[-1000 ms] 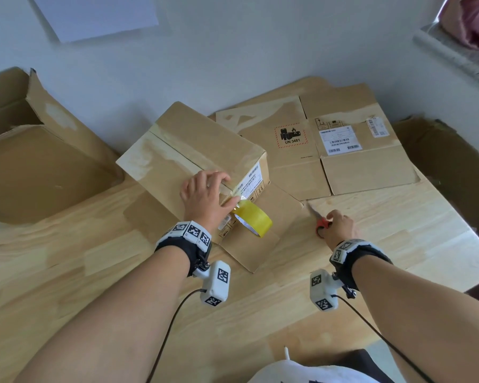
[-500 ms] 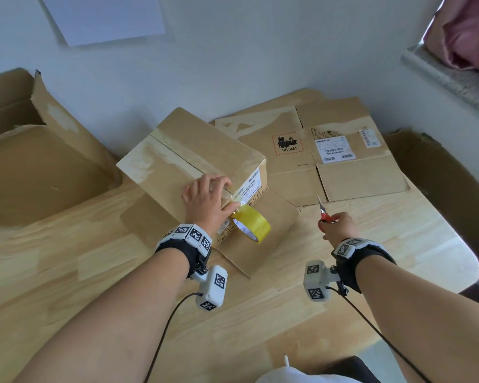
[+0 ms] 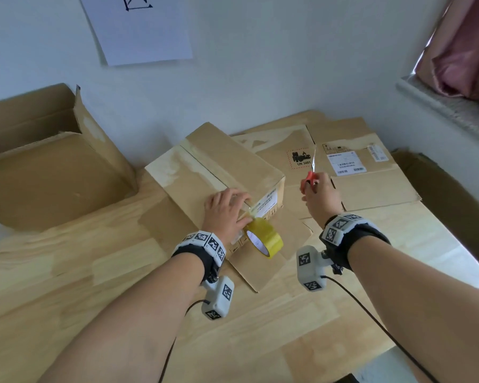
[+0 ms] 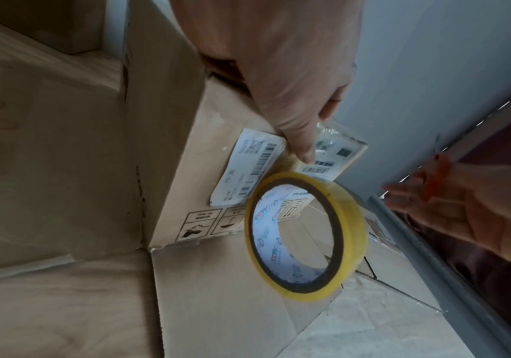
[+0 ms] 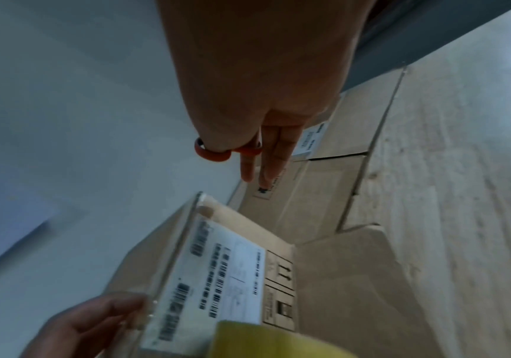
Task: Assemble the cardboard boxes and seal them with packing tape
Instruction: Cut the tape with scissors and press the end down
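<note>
A closed cardboard box (image 3: 219, 172) stands in the middle of the wooden table (image 3: 94, 272). My left hand (image 3: 227, 208) rests on its near top corner, fingers on the lid, thumb (image 4: 300, 145) pressing clear tape over the white label on the side. A yellow tape roll (image 3: 264, 240) (image 4: 352, 232) hangs from that strip against the box's side. My right hand (image 3: 320, 194) is raised to the right of the box. It grips red-handled scissors (image 3: 311, 172) (image 5: 211, 155), blades pointing up and away.
A larger open box (image 3: 47, 172) sits at the left against the wall. Flattened labelled cardboard (image 3: 371, 189) covers the table's back right. One flap (image 3: 266, 269) of the centre box lies flat on the table towards me. The table's right edge (image 3: 470, 261) is close.
My right hand has lifted the scissors off the table and carried them up and left, towards the box. The left hand has stayed on the box corner.
</note>
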Available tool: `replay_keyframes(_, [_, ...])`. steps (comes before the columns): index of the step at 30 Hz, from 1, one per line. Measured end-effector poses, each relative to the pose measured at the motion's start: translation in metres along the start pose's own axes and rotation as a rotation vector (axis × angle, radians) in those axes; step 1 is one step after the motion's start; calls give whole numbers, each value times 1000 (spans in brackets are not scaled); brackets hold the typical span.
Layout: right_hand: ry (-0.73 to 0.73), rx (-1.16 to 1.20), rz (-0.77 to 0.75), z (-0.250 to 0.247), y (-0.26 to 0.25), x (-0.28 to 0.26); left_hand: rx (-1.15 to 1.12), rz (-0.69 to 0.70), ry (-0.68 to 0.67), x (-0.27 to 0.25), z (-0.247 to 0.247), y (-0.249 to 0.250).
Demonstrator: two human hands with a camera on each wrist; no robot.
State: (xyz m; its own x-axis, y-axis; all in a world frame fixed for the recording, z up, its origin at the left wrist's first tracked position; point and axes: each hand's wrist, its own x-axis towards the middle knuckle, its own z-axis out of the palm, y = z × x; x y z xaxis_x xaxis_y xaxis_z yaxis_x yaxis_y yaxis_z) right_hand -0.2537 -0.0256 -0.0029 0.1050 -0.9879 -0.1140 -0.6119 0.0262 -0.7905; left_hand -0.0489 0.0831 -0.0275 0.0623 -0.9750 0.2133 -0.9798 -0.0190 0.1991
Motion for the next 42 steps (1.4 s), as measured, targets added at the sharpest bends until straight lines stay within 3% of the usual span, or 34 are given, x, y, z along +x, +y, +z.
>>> replay_keyframes(6, [18,39,-220,2,-26,-25,24,170,-46,-32,-8,-23])
replay_keyframes(12, [-233,-30,-260,15,-36,-58,14,294,-155,-52,-27,-59])
replay_keyframes(17, [-375,-249,-325,20,-51,-74,-25,274,-211,-58,-36,-65])
replay_keyframes(24, [-502,-475,-350,36,-66,-94,-308,-19,-219,-54,-46,-42])
replay_keyframes(26, [-504,-570,-336,36,-70,-96,-497,-249,-151,-54,-56,-34])
replay_keyframes(28, [-515,-623,-334,35,-71,-97,-827,-514,-100,-60,-65,-28])
replay_keyframes(29, [-521,-629,-332,36,-71,-97,-1016,-616,-141,-64,-68,-27])
replay_keyframes(31, [-522,-633,-328,36,-73,-98,-1181,-752,-354,-77,-71,-27])
replay_keyframes(33, [-513,-633,-323,38,-74,-101,-1093,-820,-607,-92,-76,-27])
replay_keyframes(35, [-510,-628,-318,38,-75,-103,-976,-863,-734,-103,-67,-28])
replay_keyframes(37, [-513,-632,-314,39,-75,-104,-985,-921,-674,-114,-58,-24])
replay_keyframes(42, [-518,-646,-316,39,-76,-101,-1316,-1079,-429,-118,-38,1])
